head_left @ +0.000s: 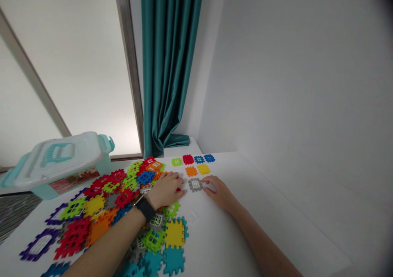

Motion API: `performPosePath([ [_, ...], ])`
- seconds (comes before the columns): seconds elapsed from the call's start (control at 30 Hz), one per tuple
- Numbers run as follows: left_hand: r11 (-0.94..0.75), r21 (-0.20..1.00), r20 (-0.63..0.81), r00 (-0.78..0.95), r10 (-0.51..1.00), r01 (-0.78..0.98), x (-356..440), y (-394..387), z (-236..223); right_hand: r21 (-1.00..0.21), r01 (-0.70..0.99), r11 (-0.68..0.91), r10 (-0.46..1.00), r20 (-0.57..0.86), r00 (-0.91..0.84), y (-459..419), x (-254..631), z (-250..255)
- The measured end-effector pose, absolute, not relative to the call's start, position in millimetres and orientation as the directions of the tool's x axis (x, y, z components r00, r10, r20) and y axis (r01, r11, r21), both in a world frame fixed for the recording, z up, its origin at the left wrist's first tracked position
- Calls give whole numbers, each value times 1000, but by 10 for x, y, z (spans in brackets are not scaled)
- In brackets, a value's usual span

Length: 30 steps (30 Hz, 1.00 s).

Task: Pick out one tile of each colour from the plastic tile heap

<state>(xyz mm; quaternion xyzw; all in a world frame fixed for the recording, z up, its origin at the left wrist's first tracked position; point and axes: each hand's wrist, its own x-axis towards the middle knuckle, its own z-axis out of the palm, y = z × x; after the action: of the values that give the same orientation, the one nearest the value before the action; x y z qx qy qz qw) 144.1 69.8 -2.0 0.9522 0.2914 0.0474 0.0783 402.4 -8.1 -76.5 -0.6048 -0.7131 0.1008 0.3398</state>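
My right hand (220, 191) has its thumb and index finger at the right edge of a grey interlocking tile (195, 184) with a pale lattice centre, which lies flat on the table. Wearing a dark watch, my left hand (166, 190) is low at the right side of a heap of coloured tiles. A red tile (178, 189) shows between its thumb and fingers, mostly hidden by the hand. Beyond the grey tile lie an orange tile (191, 171) and a yellow tile (203, 169). Behind them is a row with a green tile (177, 162), a red one (188, 159) and two blue ones.
Red, green, orange, purple-framed and teal tiles (174, 260) spread across the left of the white table (221, 244). A lidded plastic box (61, 158) stands at the far left. A small white lattice piece (192, 216) lies nearer me. A wall (291, 105) borders the right side.
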Motion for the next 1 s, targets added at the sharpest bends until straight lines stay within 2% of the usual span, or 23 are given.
performPosePath([
  [0.57,-835,183,37,845,534,519,1416,666,-69,-519,821,240,927,372,-36,-46,3974,-776],
  [1.0,-843,139,88,841,533,520,1325,546,85,-482,820,308,903,420,-92,-250,3830,-617],
])
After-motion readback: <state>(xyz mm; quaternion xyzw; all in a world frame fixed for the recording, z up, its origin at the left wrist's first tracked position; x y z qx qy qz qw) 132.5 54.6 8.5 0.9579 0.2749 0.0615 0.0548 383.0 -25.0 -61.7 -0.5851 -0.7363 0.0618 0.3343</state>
